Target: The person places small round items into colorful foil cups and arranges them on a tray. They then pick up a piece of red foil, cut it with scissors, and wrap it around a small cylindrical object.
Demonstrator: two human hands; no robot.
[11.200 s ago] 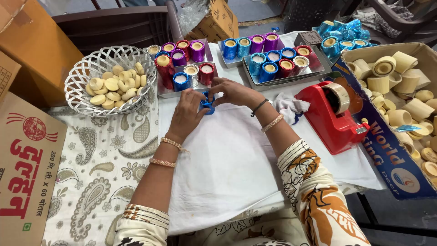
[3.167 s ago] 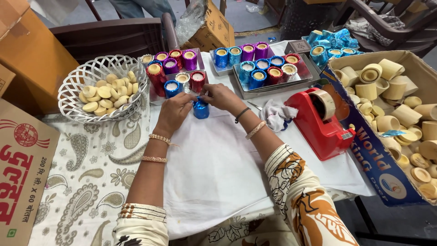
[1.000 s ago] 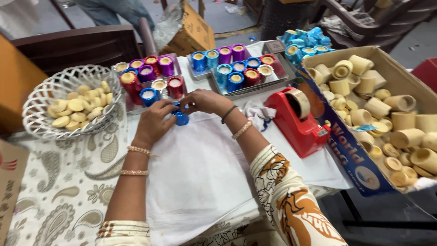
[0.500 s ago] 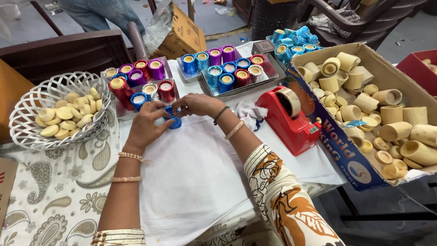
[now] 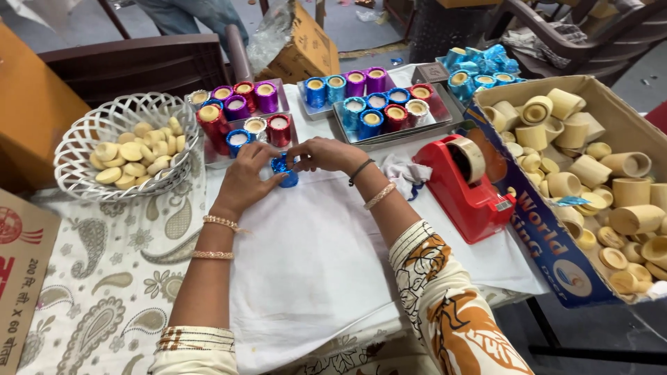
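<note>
Both clamped on blue cup (image 5: 284,171): left hand (image 5: 249,179), right hand (image 5: 328,153). Could tear foil if pinched hard, or topple 2 cups (image 5: 267,130) nearby.

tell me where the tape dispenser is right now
In the head view the red tape dispenser stands on the white cloth, right of the right hand, beside the open cardboard box of plain cups.
</note>
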